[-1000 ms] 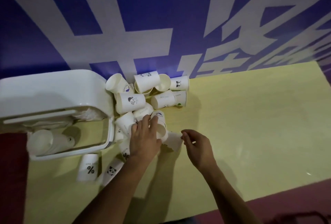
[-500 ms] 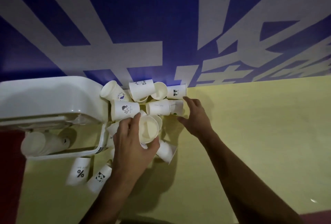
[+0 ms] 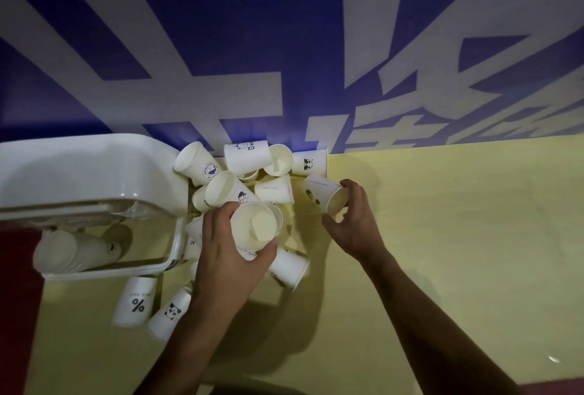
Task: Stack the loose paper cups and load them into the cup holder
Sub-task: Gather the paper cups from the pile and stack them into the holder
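Observation:
Several white printed paper cups [image 3: 249, 167] lie in a heap on the yellow table [image 3: 442, 252], against the blue wall. My left hand [image 3: 227, 255] grips a short stack of cups [image 3: 256, 225], mouth turned up towards me. My right hand [image 3: 354, 221] holds a single panda-print cup [image 3: 322, 194] lying on its side at the heap's right edge. The white cup holder [image 3: 88, 179] stands at the left, with a stack of cups [image 3: 69, 251] lying inside its open frame.
Two more cups, a percent-sign cup [image 3: 134, 301] and a panda cup [image 3: 170, 314], lie near the front left by my left forearm. Another cup [image 3: 289, 266] lies under my left hand. A dark red strip [image 3: 15, 315] borders the table at left.
My left hand lifted its cups out of the heap and turned them mouth up. My right hand reached to the heap's right side and picked up a panda-print cup.

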